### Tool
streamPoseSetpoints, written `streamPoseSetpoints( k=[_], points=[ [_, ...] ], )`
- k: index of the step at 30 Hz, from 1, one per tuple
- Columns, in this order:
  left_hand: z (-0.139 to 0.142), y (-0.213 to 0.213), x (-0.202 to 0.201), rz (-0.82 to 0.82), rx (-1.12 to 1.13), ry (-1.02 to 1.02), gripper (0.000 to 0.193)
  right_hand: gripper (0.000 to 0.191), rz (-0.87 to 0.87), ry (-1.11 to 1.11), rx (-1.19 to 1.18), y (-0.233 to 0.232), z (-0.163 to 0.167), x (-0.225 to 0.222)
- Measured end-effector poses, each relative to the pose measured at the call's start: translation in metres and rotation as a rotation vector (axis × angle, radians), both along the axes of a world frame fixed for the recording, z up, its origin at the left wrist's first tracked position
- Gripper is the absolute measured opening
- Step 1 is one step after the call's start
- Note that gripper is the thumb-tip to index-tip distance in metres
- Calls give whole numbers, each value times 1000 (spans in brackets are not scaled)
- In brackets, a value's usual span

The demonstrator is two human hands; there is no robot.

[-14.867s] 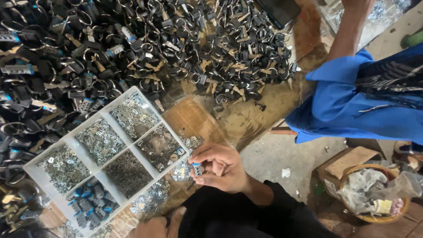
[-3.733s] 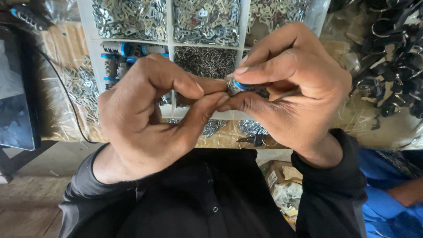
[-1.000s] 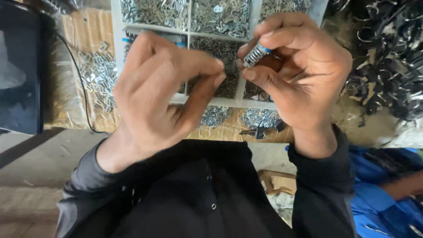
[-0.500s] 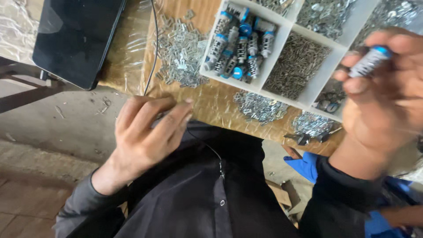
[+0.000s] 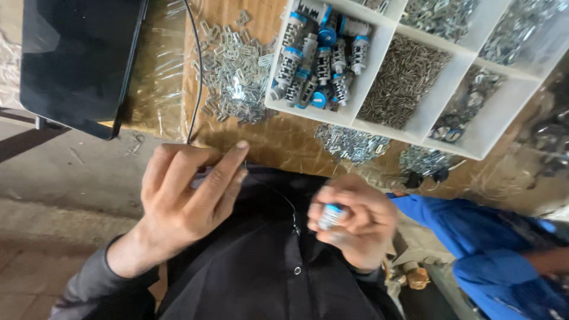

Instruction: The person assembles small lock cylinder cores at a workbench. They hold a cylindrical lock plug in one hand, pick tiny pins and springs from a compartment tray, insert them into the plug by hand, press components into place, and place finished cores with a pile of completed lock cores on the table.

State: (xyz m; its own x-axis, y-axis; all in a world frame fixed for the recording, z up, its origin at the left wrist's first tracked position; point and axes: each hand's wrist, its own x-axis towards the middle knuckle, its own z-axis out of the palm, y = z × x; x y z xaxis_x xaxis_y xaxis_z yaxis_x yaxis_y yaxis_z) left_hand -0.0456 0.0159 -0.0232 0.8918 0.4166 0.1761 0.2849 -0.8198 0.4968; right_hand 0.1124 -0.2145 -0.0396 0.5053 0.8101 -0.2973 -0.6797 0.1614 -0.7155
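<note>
I take the white compartment tray point(image 5: 415, 127) on the wooden bench as my reference. The right hand point(image 5: 355, 222) is below the tray, close to the dark shirt, its fingers clenched around a small silver cylindrical part with a blue cap point(image 5: 331, 216); the part is blurred, so I cannot tell finer detail. The left hand point(image 5: 186, 195) is below and left of the tray, at the bench edge, fingers loosely extended and grasping nothing that I can see. The tray's leftmost compartment holds more blue-capped cylinders point(image 5: 317, 59); the next one holds fine metal pins point(image 5: 409, 80). A loose heap of small metal buckles point(image 5: 234, 74) lies just left of the tray. Further left sits a black tablet point(image 5: 80, 56).
</note>
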Motion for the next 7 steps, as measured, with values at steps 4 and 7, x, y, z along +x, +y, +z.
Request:
streamPoseSetpoints(
  k=[4, 7],
  points=[
    [-7, -12, 8, 8, 76, 107, 50, 43, 220, -113, 5, 18, -2, 0],
    [-2, -5, -2, 7, -130, 39, 50, 47, 201, -209, 86, 26, 4, 4]
  ],
)
